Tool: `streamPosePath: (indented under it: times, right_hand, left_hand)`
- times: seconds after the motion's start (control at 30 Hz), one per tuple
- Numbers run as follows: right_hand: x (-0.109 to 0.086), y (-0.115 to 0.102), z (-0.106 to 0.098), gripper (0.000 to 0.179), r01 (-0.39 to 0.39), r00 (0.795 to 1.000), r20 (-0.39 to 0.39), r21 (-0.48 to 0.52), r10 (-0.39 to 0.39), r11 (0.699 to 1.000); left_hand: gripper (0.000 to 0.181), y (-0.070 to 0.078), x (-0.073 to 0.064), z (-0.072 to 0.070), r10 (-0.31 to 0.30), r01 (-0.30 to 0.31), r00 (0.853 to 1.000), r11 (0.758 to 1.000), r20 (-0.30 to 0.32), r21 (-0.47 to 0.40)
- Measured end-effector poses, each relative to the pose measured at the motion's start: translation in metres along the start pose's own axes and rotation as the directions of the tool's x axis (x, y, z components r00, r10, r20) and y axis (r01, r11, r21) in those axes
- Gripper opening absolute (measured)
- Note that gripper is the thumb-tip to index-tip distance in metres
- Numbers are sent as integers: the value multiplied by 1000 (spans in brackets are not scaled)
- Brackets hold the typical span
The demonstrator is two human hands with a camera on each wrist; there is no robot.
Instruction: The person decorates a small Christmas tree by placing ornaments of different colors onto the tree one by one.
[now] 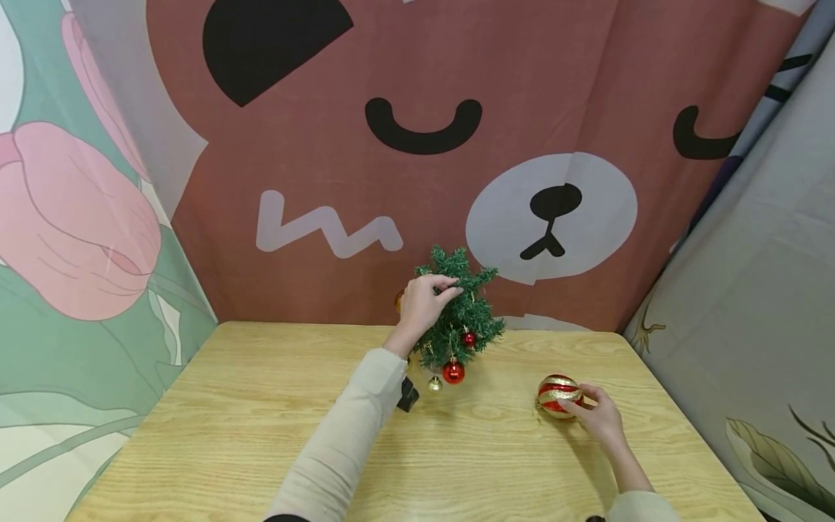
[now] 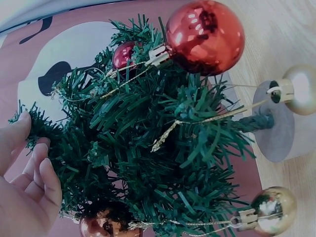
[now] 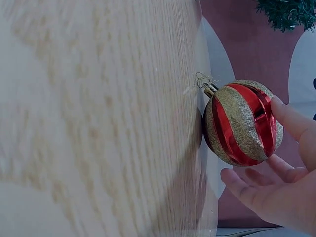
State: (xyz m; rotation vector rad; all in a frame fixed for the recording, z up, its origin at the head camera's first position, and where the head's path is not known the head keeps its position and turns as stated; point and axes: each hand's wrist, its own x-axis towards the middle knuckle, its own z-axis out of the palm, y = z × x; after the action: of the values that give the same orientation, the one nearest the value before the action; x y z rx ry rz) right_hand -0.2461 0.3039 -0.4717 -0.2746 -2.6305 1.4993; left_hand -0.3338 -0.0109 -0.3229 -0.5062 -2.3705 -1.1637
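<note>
A small green artificial Christmas tree (image 1: 471, 313) stands near the table's back edge. At its upper part, my left hand (image 1: 422, 304) pinches a branch tip (image 2: 43, 127) between thumb and fingers. Red, gold and copper-coloured balls hang from it, among them a large red ball (image 2: 206, 37) and a gold ball (image 2: 274, 211). To the right, my right hand (image 1: 601, 419) holds a red Christmas ball with glittery gold stripes (image 3: 242, 123) by its side, thumb and fingertips on it. The cap and thin gold hanging thread (image 3: 203, 81) of this ball point away from the hand.
Under the tree is a grey round base (image 2: 276, 136). A small black object (image 1: 407, 396) lies beside the tree, partly behind the left forearm. The wooden table (image 1: 215, 435) ends at a bear-print cloth (image 1: 313, 290) behind, with printed cloths at both sides.
</note>
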Motion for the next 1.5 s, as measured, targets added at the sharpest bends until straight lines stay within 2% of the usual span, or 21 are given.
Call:
streamPosePath:
  times: [0.13,0.27,0.43,0.63,0.9,1.03,1.17,1.3,1.43,1.5]
  right_hand:
    - [-1,-6,1,62,-25,1000,10,-16,25,1000]
    - [0,-6,2,61,-12,1000,3,-38,12,999]
    - [-1,-6,3,60,-13,1000,-17,-13,12,1000]
    - [-2,-5,4,61,-44,999,-2,102,45,994]
    - [-6,1,6,62,-69,996,-30,261,79,963]
    - [-6,7,8,59,-61,994,-65,375,92,925]
    - [-6,12,9,43,-77,992,-46,504,116,860]
    - [-6,12,10,24,-121,984,-24,638,177,761]
    - [-9,10,9,24,-161,977,26,746,213,647]
    - [-10,9,9,25,-170,977,54,777,205,606]
  left_hand:
    - [23,0,0,0,3,-3,1000,1000,1,-7]
    - [24,0,0,-1,-4,4,1000,1000,7,-10]
    - [24,0,1,-1,-5,5,1000,1000,4,-8]
    - [23,0,0,-1,-2,2,1000,1000,-4,-6]
    - [24,0,0,0,-14,14,1000,1000,-2,-1]
    - [24,-1,-1,0,-10,10,1000,1000,-5,-2]
    - [24,-1,-1,1,-13,13,1000,1000,-2,-7]
    - [25,-1,-1,1,-14,14,1000,1000,1,-9]
    - [25,-1,-1,1,-15,15,1000,1000,5,-11]
    - [25,-1,-2,1,-14,14,1000,1000,5,-11]
